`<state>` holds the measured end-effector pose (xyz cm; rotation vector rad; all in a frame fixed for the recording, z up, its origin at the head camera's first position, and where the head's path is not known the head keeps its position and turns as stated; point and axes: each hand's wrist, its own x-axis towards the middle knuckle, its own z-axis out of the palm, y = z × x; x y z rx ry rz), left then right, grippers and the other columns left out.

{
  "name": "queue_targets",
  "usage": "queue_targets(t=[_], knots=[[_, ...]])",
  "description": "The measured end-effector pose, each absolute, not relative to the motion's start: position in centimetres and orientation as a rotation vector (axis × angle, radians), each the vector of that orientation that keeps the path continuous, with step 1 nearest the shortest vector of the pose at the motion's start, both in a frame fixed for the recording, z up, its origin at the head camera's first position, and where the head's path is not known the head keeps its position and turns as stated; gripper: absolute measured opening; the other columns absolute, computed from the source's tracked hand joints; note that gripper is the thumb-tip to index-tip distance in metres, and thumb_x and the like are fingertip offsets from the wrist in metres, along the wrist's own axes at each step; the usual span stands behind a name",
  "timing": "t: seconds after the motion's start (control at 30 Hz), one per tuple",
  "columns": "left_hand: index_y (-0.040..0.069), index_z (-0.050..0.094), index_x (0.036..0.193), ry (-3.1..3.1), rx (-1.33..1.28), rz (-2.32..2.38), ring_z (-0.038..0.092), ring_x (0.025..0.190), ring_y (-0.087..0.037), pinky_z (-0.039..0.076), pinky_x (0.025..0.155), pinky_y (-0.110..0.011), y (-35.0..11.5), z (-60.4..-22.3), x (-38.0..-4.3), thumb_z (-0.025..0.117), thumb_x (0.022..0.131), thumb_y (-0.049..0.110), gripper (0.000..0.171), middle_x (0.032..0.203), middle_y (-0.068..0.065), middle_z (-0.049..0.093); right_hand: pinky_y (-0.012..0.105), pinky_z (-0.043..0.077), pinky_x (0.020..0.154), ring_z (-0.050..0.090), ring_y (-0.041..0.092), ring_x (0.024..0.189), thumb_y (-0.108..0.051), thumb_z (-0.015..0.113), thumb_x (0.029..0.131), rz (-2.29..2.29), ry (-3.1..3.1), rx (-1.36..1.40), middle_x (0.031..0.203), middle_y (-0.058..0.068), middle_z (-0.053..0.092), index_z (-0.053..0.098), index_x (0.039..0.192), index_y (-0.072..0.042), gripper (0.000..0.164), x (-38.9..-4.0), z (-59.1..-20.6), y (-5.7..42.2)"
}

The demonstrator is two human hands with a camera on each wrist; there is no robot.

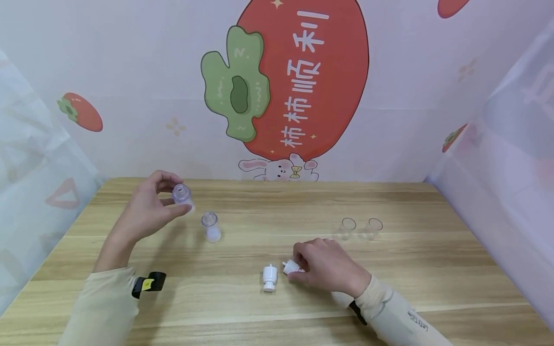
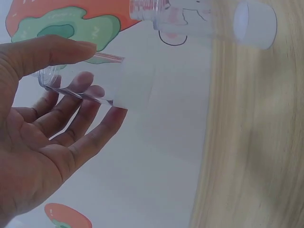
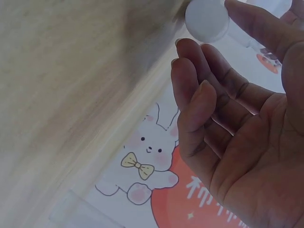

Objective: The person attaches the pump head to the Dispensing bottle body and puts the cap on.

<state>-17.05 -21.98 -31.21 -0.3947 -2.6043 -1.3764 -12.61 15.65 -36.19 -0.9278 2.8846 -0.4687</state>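
Probably best done with a light pinch — clear bottle (image 1: 182,194) kept upright, white pump top (image 1: 292,267) steadied so it isn't rolled away. The bottle is held off the tabletop (image 1: 225,312) between the thumb and part-spread fingers of the left hand (image 1: 149,206); down low, the pump top's pinched in the right hand (image 1: 326,266), other fingers loosely curled, just beside a second white top (image 1: 270,276).

Head cam: high, looks fwd + down, wide: L hand (image 1: 149,206), R hand (image 1: 326,266), tabletop (image 1: 207,312), backdrop (image 1: 151,48). L wrist cam: v. close on L hand, rolled sideways. R wrist cam: close on R hand, rolled, tabletop upper L. All 3 share rabbit print (image 1: 281,169).
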Motion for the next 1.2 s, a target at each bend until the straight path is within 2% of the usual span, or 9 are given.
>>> queue_targets(t=[0.17, 0.67, 0.9, 0.97, 1.13, 1.2], knots=[[-0.009, 0.052, 0.122, -2.577, -0.366, -1.386, 0.057, 0.102, -0.016, 0.051, 0.082, -0.010, -21.4, -30.8, -16.8, 0.079, 0.082, -0.005, 0.049, 0.117, -0.019, 0.058, 0.024, 0.037, 0.054, 0.043, 0.003, 0.055, -0.039, 0.086, 0.081, -0.476, 2.892, -0.923, 0.061, -0.013, 0.049, 0.059, 0.079, -0.021, 0.032, -12.7, -36.1, 15.5], [-0.003, 0.061, 0.118, -2.492, -0.500, -1.323, 0.059, 0.103, -0.016, 0.053, 0.085, -0.016, -19.4, -29.9, -16.4, 0.080, 0.083, -0.003, 0.040, 0.112, -0.011, 0.064, 0.024, 0.041, 0.058, 0.047, 0.003, 0.059, -0.036, 0.083, 0.083, -0.446, 2.883, -0.971, 0.066, -0.011, 0.055, 0.067, 0.089, -0.017, 0.025, -12.9, -36.1, 15.0], [-0.003, 0.060, 0.121, -2.453, -0.606, -1.354, 0.061, 0.104, -0.020, 0.051, 0.091, -0.018, -18.5, -29.7, -16.3, 0.077, 0.084, -0.007, 0.040, 0.113, -0.011, 0.065, 0.023, 0.039, 0.053, 0.044, 0.002, 0.057, -0.034, 0.083, 0.083, -0.434, 2.880, -0.994, 0.063, -0.013, 0.049, 0.066, 0.086, -0.018, 0.024, -12.9, -36.2, 15.0], [-0.003, 0.059, 0.122, -2.448, -0.634, -1.371, 0.062, 0.106, -0.023, 0.053, 0.093, -0.024, -18.2, -29.6, -16.3, 0.075, 0.085, -0.009, 0.041, 0.114, -0.012, 0.064, 0.023, 0.038, 0.053, 0.044, 0.002, 0.057, -0.033, 0.084, 0.083, -0.439, 2.878, -1.004, 0.064, -0.012, 0.050, 0.066, 0.086, -0.017, 0.024, -12.9, -36.2, 15.0], [-0.003, 0.057, 0.126, -2.441, -0.688, -1.397, 0.061, 0.109, -0.029, 0.051, 0.096, -0.050, -17.7, -29.5, -16.1, 0.072, 0.088, -0.010, 0.041, 0.117, -0.012, 0.063, 0.023, 0.038, 0.053, 0.043, 0.003, 0.058, -0.031, 0.085, 0.082, -0.458, 2.867, -1.024, 0.065, -0.008, 0.054, 0.066, 0.085, -0.017, 0.024, -12.8, -36.1, 14.9], [-0.002, 0.056, 0.127, -2.432, -0.701, -1.405, 0.060, 0.109, -0.030, 0.050, 0.096, -0.055, -17.5, -29.5, -16.1, 0.071, 0.089, -0.010, 0.042, 0.118, -0.012, 0.062, 0.023, 0.038, 0.053, 0.043, 0.003, 0.058, -0.032, 0.085, 0.081, -0.463, 2.861, -1.025, 0.065, -0.007, 0.055, 0.066, 0.085, -0.016, 0.025, -12.8, -36.1, 14.9]])
